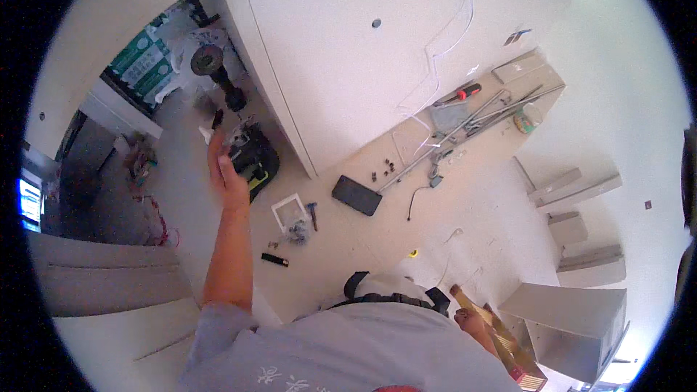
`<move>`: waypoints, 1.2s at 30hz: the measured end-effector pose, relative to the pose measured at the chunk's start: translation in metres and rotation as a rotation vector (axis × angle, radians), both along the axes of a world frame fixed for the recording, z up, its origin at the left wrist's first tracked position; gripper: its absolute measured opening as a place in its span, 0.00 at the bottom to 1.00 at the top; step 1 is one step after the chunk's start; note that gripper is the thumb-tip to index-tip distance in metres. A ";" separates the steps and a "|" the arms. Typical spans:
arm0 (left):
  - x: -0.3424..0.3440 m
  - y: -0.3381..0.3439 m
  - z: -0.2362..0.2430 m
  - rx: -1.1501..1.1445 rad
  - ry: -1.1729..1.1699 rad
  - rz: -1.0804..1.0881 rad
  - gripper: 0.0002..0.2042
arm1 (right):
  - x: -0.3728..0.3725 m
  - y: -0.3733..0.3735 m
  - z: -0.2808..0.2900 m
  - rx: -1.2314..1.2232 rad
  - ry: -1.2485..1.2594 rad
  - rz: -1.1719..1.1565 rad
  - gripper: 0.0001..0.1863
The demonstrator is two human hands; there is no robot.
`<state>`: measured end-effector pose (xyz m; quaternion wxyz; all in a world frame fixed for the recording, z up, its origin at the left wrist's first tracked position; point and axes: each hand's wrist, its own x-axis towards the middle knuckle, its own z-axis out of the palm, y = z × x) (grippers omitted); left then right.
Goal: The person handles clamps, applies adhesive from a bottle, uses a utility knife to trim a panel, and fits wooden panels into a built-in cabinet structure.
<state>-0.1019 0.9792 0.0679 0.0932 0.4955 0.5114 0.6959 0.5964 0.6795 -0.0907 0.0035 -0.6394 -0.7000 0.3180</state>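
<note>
My left hand (228,176) reaches forward with its fingers stretched out, beside an open black tool bag (255,156) with tools crowded inside. Just past the fingertips is a small dark stick-like thing (218,119); blur hides what it is and whether I touch it. A black cordless drill-like tool (226,87) with a round end stands behind the bag. Low at my right side, my right hand (472,321) has its fingers curled at the edge of a long gold-coloured carton (512,348), partly hidden by my body.
On the pale surface lie a black phone-like slab (356,196), a white square frame (290,212), a small hammer (313,216) and a black bar (274,259). Metal rods (465,131), a red-handled screwdriver (469,91) and a jar (528,118) lie by the panel. Boxes stand right.
</note>
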 end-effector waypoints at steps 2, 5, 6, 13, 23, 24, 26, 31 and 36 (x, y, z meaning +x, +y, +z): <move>0.027 0.040 0.008 0.129 -0.103 0.005 0.34 | 0.010 -0.012 -0.020 -0.387 0.019 -0.353 0.16; 0.083 0.097 -0.002 -0.085 -0.060 0.154 0.38 | 0.023 -0.038 -0.032 -0.324 0.016 -0.273 0.17; 0.097 0.106 -0.002 -0.050 -0.043 0.136 0.38 | 0.025 -0.040 -0.040 -0.224 0.021 -0.135 0.16; 0.102 0.087 0.031 0.125 -0.449 -0.277 0.39 | 0.072 -0.016 -0.065 -0.238 -0.054 -0.163 0.11; 0.095 0.107 0.007 0.169 -0.481 -0.149 0.43 | 0.043 -0.015 -0.028 -0.283 -0.017 -0.369 0.12; 0.095 0.105 0.010 0.126 -0.393 -0.085 0.44 | 0.042 -0.017 -0.029 -0.241 -0.015 -0.092 0.11; 0.097 0.097 0.019 0.063 -0.184 0.047 0.44 | 0.039 -0.016 -0.038 -0.207 -0.058 0.129 0.08; 0.121 0.091 0.040 0.221 -0.237 -0.145 0.45 | 0.039 0.004 -0.070 -0.385 0.325 -0.614 0.08; 0.118 0.091 0.039 0.207 0.201 0.021 0.44 | 0.050 -0.007 -0.109 -0.725 1.053 -1.031 0.10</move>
